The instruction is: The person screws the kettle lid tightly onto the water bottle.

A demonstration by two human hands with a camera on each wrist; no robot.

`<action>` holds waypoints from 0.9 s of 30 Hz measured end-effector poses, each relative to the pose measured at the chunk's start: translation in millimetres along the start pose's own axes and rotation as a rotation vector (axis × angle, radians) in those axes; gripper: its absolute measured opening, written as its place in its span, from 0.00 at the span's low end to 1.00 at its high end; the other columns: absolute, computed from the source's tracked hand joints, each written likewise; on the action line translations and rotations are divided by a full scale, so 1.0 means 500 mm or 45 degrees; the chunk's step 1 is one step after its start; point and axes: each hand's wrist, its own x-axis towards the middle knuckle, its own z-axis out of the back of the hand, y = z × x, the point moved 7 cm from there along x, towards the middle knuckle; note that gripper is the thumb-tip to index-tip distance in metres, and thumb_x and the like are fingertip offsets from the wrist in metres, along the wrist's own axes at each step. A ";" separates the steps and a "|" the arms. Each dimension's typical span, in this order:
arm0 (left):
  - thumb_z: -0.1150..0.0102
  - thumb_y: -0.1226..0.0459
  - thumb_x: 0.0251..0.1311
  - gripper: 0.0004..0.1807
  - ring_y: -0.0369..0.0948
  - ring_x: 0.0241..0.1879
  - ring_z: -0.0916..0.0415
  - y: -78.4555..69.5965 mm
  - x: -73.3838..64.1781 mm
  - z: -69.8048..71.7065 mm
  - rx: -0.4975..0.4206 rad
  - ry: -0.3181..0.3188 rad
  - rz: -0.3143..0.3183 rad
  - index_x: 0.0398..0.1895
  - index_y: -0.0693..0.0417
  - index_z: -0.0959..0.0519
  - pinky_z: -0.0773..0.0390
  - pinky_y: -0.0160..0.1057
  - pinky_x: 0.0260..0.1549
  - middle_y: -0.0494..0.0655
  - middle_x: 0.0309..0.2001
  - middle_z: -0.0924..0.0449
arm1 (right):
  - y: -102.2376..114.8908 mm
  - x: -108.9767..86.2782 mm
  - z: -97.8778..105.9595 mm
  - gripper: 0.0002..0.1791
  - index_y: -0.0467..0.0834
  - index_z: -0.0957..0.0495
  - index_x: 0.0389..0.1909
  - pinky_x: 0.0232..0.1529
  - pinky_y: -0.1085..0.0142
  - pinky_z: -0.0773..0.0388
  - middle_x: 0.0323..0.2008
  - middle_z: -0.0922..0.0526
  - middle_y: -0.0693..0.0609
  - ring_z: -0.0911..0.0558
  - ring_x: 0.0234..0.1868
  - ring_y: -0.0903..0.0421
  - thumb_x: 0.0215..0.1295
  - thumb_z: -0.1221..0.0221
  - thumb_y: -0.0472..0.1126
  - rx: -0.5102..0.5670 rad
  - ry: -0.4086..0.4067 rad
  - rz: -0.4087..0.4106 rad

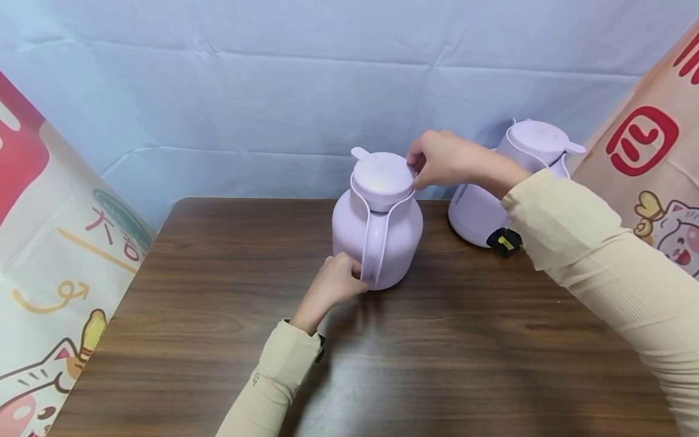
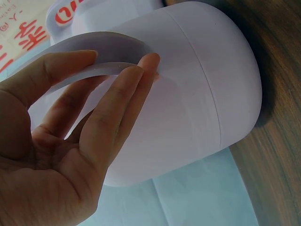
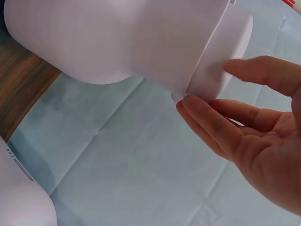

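Note:
A lilac thermos jug [image 1: 406, 243] stands upright near the table's back edge, its handle [image 1: 374, 246] toward me and its round lid [image 1: 384, 174] on top. My left hand [image 1: 337, 279] holds the lower part of that handle; in the left wrist view the thumb lies on one side of the handle loop [image 2: 110, 69] and fingers on the other. At the right side of the lid is my right hand [image 1: 445, 159], pinching its edge. Seen from the right wrist, the thumb meets the lid [image 3: 211, 75] while the fingertips [image 3: 190, 102] touch beneath its rim at the spout side.
A second lilac jug [image 1: 474, 213] stands at the back right, partly behind my right forearm. A pale blue cloth [image 1: 246, 109] hangs behind the brown wooden table [image 1: 218, 303]. Printed sheets flank it, one with a cartoon at left [image 1: 49, 255], another at right [image 1: 655, 200].

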 end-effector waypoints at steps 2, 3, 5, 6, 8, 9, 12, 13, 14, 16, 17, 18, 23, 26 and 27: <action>0.41 0.70 0.35 0.19 0.39 0.19 0.45 0.000 0.000 0.000 0.004 -0.002 -0.001 0.02 0.48 0.41 0.44 0.32 0.15 0.36 0.07 0.48 | -0.005 0.003 0.001 0.21 0.30 0.26 0.46 0.46 0.55 0.30 0.40 0.21 0.38 0.24 0.44 0.45 0.47 0.43 0.32 0.010 0.019 0.005; 0.41 0.70 0.35 0.19 0.39 0.19 0.45 0.000 0.000 0.001 0.005 -0.002 0.000 0.02 0.48 0.41 0.44 0.32 0.15 0.36 0.07 0.48 | -0.006 0.005 0.001 0.22 0.30 0.27 0.47 0.46 0.55 0.31 0.42 0.21 0.38 0.25 0.46 0.45 0.47 0.44 0.31 0.016 0.026 0.011; 0.41 0.70 0.36 0.19 0.39 0.19 0.45 0.001 0.001 0.000 0.008 -0.002 0.001 0.02 0.48 0.40 0.43 0.32 0.15 0.35 0.07 0.48 | -0.009 0.009 0.000 0.26 0.30 0.29 0.52 0.48 0.54 0.31 0.46 0.22 0.36 0.26 0.50 0.43 0.48 0.46 0.30 0.026 0.046 0.027; 0.41 0.70 0.36 0.19 0.39 0.19 0.45 0.001 0.001 0.000 0.008 -0.002 0.001 0.02 0.48 0.40 0.43 0.32 0.15 0.35 0.07 0.48 | -0.009 0.010 -0.001 0.27 0.31 0.30 0.54 0.48 0.54 0.32 0.48 0.23 0.36 0.27 0.52 0.43 0.47 0.47 0.30 0.035 0.054 0.034; 0.41 0.70 0.36 0.19 0.39 0.18 0.45 0.001 0.000 -0.001 0.007 -0.004 -0.002 0.02 0.48 0.40 0.44 0.32 0.14 0.35 0.07 0.47 | -0.010 0.013 -0.004 0.30 0.32 0.33 0.58 0.48 0.55 0.32 0.52 0.26 0.36 0.30 0.55 0.42 0.47 0.48 0.28 0.053 0.067 0.045; 0.41 0.70 0.36 0.19 0.39 0.18 0.45 0.001 0.001 -0.001 0.007 -0.002 -0.003 0.02 0.48 0.40 0.43 0.32 0.14 0.35 0.07 0.47 | -0.010 0.014 -0.005 0.31 0.33 0.34 0.59 0.47 0.55 0.33 0.54 0.28 0.36 0.31 0.56 0.42 0.47 0.49 0.28 0.061 0.072 0.049; 0.41 0.70 0.35 0.19 0.39 0.18 0.46 -0.001 0.001 -0.003 0.006 -0.005 -0.013 0.02 0.48 0.40 0.44 0.32 0.14 0.35 0.07 0.47 | -0.012 0.017 -0.009 0.33 0.35 0.37 0.62 0.46 0.57 0.34 0.57 0.30 0.37 0.33 0.59 0.43 0.48 0.50 0.27 0.086 0.082 0.037; 0.41 0.70 0.35 0.19 0.38 0.17 0.46 -0.001 0.001 -0.003 0.004 -0.006 -0.016 0.02 0.48 0.40 0.44 0.32 0.13 0.35 0.07 0.47 | -0.013 0.017 -0.009 0.33 0.36 0.36 0.62 0.46 0.57 0.35 0.57 0.30 0.38 0.34 0.59 0.43 0.49 0.49 0.27 0.091 0.082 0.032; 0.42 0.70 0.35 0.19 0.38 0.17 0.46 -0.002 0.001 -0.003 0.005 -0.007 -0.017 0.02 0.48 0.41 0.44 0.31 0.13 0.35 0.07 0.47 | -0.014 0.017 -0.010 0.33 0.36 0.36 0.62 0.45 0.57 0.36 0.56 0.29 0.38 0.34 0.60 0.44 0.49 0.49 0.27 0.094 0.081 0.028; 0.42 0.70 0.36 0.20 0.37 0.16 0.46 -0.002 0.001 -0.004 0.001 -0.004 -0.016 0.02 0.48 0.41 0.45 0.31 0.13 0.35 0.07 0.47 | -0.015 0.017 -0.010 0.33 0.36 0.35 0.61 0.44 0.58 0.36 0.55 0.28 0.38 0.33 0.59 0.45 0.48 0.49 0.27 0.096 0.074 0.026; 0.42 0.70 0.36 0.20 0.37 0.16 0.46 -0.002 0.001 -0.004 -0.001 -0.003 -0.013 0.02 0.48 0.41 0.45 0.31 0.13 0.35 0.07 0.47 | -0.016 0.017 -0.010 0.33 0.36 0.35 0.61 0.43 0.59 0.35 0.55 0.28 0.38 0.33 0.59 0.45 0.48 0.49 0.27 0.098 0.071 0.025; 0.42 0.71 0.36 0.20 0.37 0.16 0.46 -0.003 0.001 -0.005 -0.004 -0.001 -0.011 0.02 0.48 0.40 0.45 0.31 0.13 0.35 0.07 0.47 | -0.016 0.017 -0.009 0.33 0.35 0.35 0.61 0.42 0.60 0.35 0.54 0.27 0.38 0.32 0.58 0.45 0.47 0.49 0.27 0.096 0.065 0.028; 0.41 0.71 0.36 0.20 0.37 0.16 0.46 -0.003 0.000 -0.005 -0.009 0.004 -0.005 0.02 0.48 0.40 0.44 0.31 0.13 0.35 0.07 0.47 | -0.014 0.016 -0.008 0.30 0.30 0.33 0.57 0.47 0.58 0.33 0.50 0.25 0.36 0.29 0.54 0.45 0.46 0.49 0.27 0.116 0.051 0.034; 0.41 0.70 0.36 0.20 0.38 0.16 0.46 -0.003 0.001 -0.004 -0.004 0.001 -0.010 0.02 0.48 0.40 0.44 0.31 0.13 0.35 0.07 0.46 | -0.013 0.012 -0.008 0.28 0.29 0.31 0.54 0.50 0.56 0.33 0.47 0.23 0.36 0.27 0.51 0.46 0.46 0.47 0.28 0.116 0.045 0.030; 0.41 0.70 0.36 0.20 0.38 0.16 0.46 -0.003 0.001 -0.005 -0.001 0.000 -0.012 0.02 0.48 0.40 0.44 0.31 0.13 0.35 0.07 0.46 | -0.012 0.011 -0.008 0.27 0.29 0.30 0.53 0.50 0.56 0.33 0.46 0.23 0.37 0.26 0.50 0.46 0.46 0.46 0.28 0.105 0.038 0.033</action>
